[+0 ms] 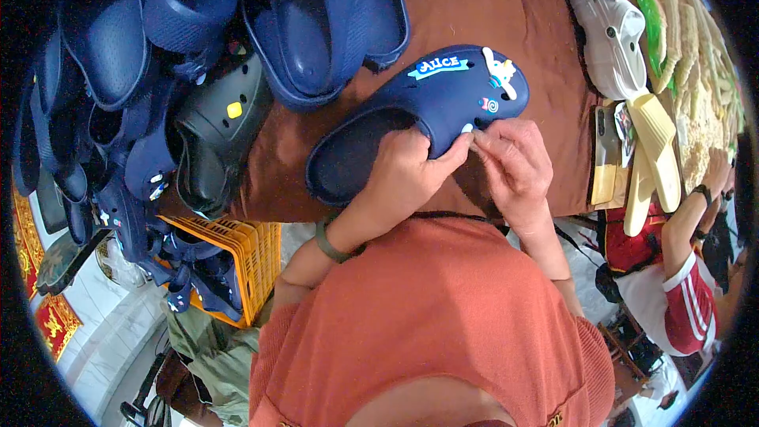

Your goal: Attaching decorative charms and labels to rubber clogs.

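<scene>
A navy foam clog (356, 146) lies on the brown cloth in front of me, toe to the right. My left hand (403, 174) grips its near side, fingers partly hidden in the foot opening and thumb outside. My right hand (515, 164) is closed in a pinch against the same side, close to the left thumb tip. What it pinches is too small to make out. On the clog's upper are a blue lettered banner charm (438, 68), a white long-eared figure charm (500, 75) and a small candy-swirl charm (489, 103).
Piled navy clogs (296, 39) fill the left and far side, with a black clog (225, 122) among them. An orange crate (257, 257) holds more. On the right lie a white clog (607, 32), pale yellow slides (656, 142) and a phone (607, 150). Another person's arm (686, 221) reaches in.
</scene>
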`<state>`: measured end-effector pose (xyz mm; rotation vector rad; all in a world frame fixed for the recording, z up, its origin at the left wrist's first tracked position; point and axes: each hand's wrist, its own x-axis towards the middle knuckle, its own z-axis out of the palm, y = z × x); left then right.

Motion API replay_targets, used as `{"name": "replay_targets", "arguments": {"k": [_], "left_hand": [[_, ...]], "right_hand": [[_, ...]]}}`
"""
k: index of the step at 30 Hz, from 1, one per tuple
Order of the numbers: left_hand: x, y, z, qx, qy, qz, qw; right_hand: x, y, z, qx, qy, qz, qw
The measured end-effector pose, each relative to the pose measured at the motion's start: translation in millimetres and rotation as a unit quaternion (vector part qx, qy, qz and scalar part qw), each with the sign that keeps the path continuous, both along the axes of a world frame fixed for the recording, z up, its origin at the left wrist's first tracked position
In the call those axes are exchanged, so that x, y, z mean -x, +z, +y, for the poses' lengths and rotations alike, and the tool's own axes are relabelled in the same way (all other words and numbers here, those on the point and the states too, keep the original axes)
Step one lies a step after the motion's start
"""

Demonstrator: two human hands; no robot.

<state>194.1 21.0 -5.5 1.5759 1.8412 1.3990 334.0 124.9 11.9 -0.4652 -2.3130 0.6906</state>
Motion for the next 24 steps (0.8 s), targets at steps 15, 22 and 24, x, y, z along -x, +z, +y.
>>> {"name": "replay_targets", "arguments": {"k": [15, 22, 24], "left_hand": [[-2, 17, 10, 0.171, 0.080, -0.077, 0.979], [-7, 6, -3, 0.129, 0.113, -0.086, 0.981], [-5, 19, -2, 0.156, 0.104, -0.063, 0.980]], "right_hand": [[-1, 21, -8, -0.115, 0.023, -0.146, 0.982], [16, 39, 37, -0.127, -0.033, -0.097, 0.987], [16, 24, 58, -0.181, -0.058, -0.098, 0.977]]}}
